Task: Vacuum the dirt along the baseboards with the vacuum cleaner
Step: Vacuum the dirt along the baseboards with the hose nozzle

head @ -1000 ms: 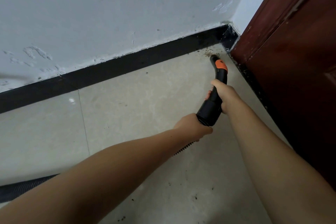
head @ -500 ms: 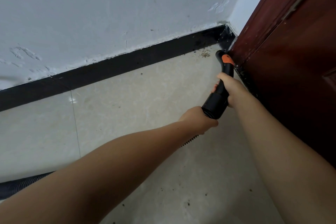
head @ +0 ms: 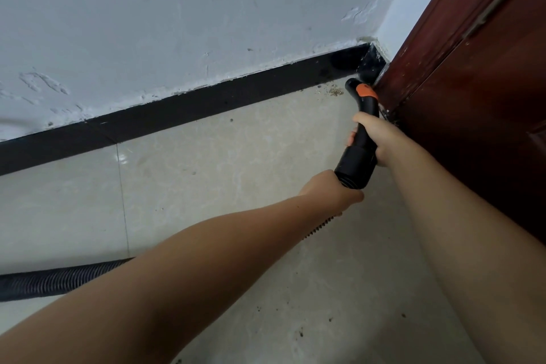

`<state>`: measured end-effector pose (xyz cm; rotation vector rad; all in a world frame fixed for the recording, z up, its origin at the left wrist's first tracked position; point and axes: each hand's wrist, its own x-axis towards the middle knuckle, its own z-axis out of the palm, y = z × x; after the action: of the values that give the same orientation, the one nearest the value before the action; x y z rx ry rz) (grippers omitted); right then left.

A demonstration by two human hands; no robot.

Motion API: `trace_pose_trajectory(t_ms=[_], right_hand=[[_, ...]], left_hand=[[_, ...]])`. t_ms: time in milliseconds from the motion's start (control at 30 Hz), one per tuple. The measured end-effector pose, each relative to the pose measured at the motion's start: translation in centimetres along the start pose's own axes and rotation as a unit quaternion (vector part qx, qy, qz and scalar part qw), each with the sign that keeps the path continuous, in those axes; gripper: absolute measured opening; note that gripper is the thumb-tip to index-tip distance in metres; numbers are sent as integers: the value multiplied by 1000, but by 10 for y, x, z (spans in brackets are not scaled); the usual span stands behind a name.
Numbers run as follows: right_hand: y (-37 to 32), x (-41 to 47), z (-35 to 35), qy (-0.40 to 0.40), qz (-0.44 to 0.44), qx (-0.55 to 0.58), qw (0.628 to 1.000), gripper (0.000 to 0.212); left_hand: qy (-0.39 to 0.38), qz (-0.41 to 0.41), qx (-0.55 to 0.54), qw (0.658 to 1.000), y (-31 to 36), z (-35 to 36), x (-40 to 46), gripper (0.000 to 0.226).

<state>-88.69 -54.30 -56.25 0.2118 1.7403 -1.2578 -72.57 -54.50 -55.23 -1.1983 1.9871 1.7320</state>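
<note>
A black vacuum nozzle (head: pixel 362 124) with an orange button points into the corner where the black baseboard (head: pixel 206 102) meets the dark red door. My right hand (head: pixel 376 139) grips the nozzle's curved handle. My left hand (head: pixel 331 191) holds the ribbed hose just behind the nozzle's collar. A small patch of brown crumbs (head: pixel 335 92) lies on the tile just left of the nozzle tip. The nozzle's mouth is hidden against the corner.
The dark red door (head: pixel 472 92) stands close along the right. The ribbed black hose (head: pixel 53 281) trails across the beige tile floor (head: pixel 206 174) at lower left. Dark specks of dirt (head: pixel 301 332) dot the floor near me. A scuffed white wall rises above the baseboard.
The nozzle and both hands have moved forward and right, from beside the crumb patch deeper into the corner against the door.
</note>
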Motion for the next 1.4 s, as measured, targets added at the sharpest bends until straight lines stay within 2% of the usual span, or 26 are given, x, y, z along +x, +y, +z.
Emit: trace_pose_trajectory(t_ms=[267, 533, 733, 1133, 1267, 1400], right_hand=[[23, -20, 3, -26, 8, -13, 1000, 17], [9, -24, 20, -27, 8, -19, 999, 21], [1, -22, 27, -21, 10, 0, 1000, 21], [29, -39, 56, -69, -6, -91, 993, 16], [28, -38, 56, -57, -3, -77, 995, 16], [21, -30, 38, -7, 5, -17, 1000, 20]], left_hand=[[-2, -6, -36, 999, -25, 18, -19, 17], [30, -13, -44, 999, -19, 3, -13, 28], [33, -16, -43, 998, -13, -6, -9, 26], [75, -22, -82, 994, -51, 5, -31, 17], [67, -27, -74, 995, -50, -1, -29, 24], [35, -23, -53, 998, -36, -3, -18, 30]])
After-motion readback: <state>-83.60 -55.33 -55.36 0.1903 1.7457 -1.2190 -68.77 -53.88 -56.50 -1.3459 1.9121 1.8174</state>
